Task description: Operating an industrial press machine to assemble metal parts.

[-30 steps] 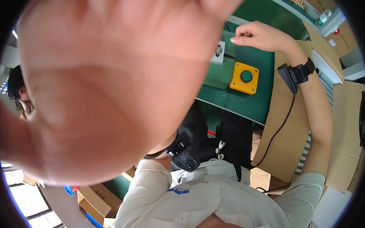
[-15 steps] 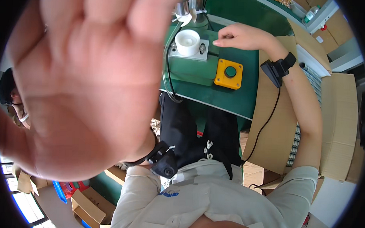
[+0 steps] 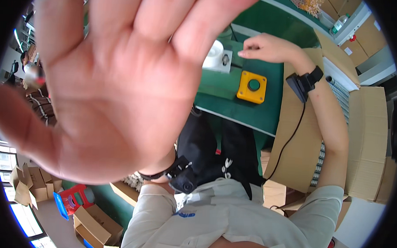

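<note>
My left hand (image 3: 121, 90) is raised close to the camera, palm toward it, fingers and thumb spread and nothing in it. It covers much of the left of the view and part of the bench. My right hand (image 3: 269, 48) is over the green bench with its fingers loosely curled, and no object shows in it. Just left of its fingertips is a round white cup-shaped fixture (image 3: 215, 56) on a bolted metal plate (image 3: 226, 66), partly hidden by my left hand. Nearer to me on the bench sits a yellow control box (image 3: 243, 97) with a green push button (image 3: 253, 85).
Beside my right arm stands an open cardboard box (image 3: 366, 143) holding rows of metallic cylindrical parts (image 3: 338, 94). A plastic bottle (image 3: 339, 25) is at the far right. More cartons (image 3: 94, 225) and a red item (image 3: 79, 197) lie at lower left. Small cameras are strapped to both wrists.
My left hand has shifted right and its fingers have spread further, covering more of the white fixture. My right hand stays nearly in place; the bench sits slightly lower in view.
</note>
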The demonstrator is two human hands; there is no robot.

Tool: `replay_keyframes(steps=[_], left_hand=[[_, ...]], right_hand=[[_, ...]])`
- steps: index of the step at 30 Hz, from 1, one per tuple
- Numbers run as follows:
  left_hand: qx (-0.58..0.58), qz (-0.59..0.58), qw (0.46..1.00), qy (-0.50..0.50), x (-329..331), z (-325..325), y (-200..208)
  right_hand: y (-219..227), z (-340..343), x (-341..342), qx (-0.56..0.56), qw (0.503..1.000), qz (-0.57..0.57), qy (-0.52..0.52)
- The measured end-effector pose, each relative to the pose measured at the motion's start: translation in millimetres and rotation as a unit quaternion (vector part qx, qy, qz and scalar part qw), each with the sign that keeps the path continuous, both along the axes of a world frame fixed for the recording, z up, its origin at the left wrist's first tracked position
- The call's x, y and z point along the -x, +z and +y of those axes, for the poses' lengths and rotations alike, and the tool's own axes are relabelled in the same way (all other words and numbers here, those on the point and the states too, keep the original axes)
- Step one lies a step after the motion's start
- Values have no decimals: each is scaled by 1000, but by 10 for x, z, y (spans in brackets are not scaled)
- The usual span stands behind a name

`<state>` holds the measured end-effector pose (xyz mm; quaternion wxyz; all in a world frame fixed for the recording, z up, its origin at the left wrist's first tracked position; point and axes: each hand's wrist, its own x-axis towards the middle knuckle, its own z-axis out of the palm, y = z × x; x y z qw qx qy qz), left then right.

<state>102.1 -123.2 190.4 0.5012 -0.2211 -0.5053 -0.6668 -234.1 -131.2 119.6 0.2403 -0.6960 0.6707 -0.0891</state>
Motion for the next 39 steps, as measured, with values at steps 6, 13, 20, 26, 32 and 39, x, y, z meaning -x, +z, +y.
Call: replay_keyframes(steps=[6,13,20,26,32,39], left_hand=[[-8,-24,1000,-18,50,-81,74],[8,-38,998,-56,46,-178,-21],[-16,-53,998,-33,168,-420,-41],[-20,-276,856,437,669,-669,-586],[68,-370,849,372,1305,-916,-844],[-42,-358,844,397,881,-508,-932]], right_hand=[[-22,65,-50,9,1000,4,14],[-131,52,56,53,998,-9,12],[51,44,-89,23,999,10,21],[86,93,-58,27,1000,-10,14],[136,86,-10,53,998,-4,39],[5,1,-198,159,952,-259,-29]])
